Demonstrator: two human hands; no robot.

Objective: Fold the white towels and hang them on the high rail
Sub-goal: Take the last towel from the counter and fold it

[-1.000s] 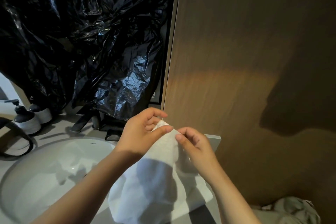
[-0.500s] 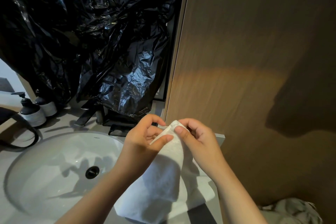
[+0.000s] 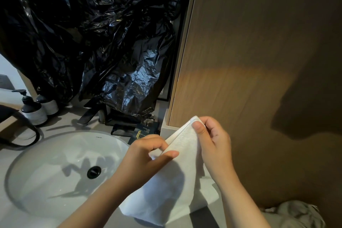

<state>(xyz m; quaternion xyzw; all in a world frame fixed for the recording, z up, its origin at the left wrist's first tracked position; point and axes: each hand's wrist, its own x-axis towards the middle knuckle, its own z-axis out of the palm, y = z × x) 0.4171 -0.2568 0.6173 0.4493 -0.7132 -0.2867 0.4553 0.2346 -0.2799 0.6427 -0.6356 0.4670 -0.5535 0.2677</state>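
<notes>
Wood-grain brown wall panel (image 3: 249,52) and crumpled black plastic sheeting (image 3: 92,33) stand behind a white oval sink basin (image 3: 46,181). Just right of the basin, a white terry towel (image 3: 166,196) is held up, the right hand (image 3: 214,146) pinching its top corner and the left hand (image 3: 144,159) pinching its edge below.

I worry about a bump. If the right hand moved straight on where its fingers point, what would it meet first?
Probably the brown wooden wall panel, near its left edge, beyond the corner of the white towel that the right hand pinches. Depth is unclear.
</notes>
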